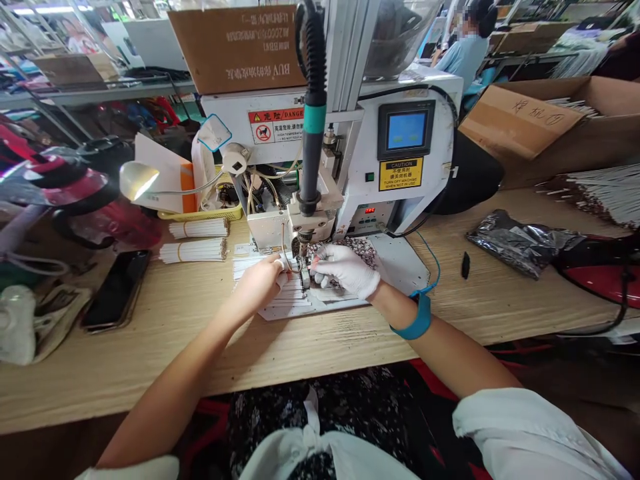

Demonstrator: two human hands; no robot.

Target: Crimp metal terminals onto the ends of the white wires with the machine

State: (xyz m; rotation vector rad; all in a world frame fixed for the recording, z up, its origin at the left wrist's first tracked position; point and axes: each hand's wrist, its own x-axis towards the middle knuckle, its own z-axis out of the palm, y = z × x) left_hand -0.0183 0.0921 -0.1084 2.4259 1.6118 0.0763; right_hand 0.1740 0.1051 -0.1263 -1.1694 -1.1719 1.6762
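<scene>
Looking down from the head camera, a person sits at a pale wood-grain workbench with both forearms reaching forward to a white benchtop soldering machine. The left hand is bare, apart from something white around one finger, and it is closed in a pinch on thin white wires that fan out across a white sheet. The right hand wears a white glove and is curled, its fingertips just beside the wire ends; whether they grip anything is too small to tell. Both hands meet at a small metal fixture beneath the machine's black-and-teal soldering iron, which stands upright. A teal wrist strap circles the right wrist, and its thin blue cord runs up toward the machine. The machine carries a lit blue touchscreen above a yellow caution label. Left of it lie two rubber-banded bundles of white wires, a black smartphone and a desk lamp. To the right are a crumpled black foil bag, a large bundle of wires and a cardboard box holding more. Farther back, a co-worker in a pale blue top sits at another bench.
</scene>
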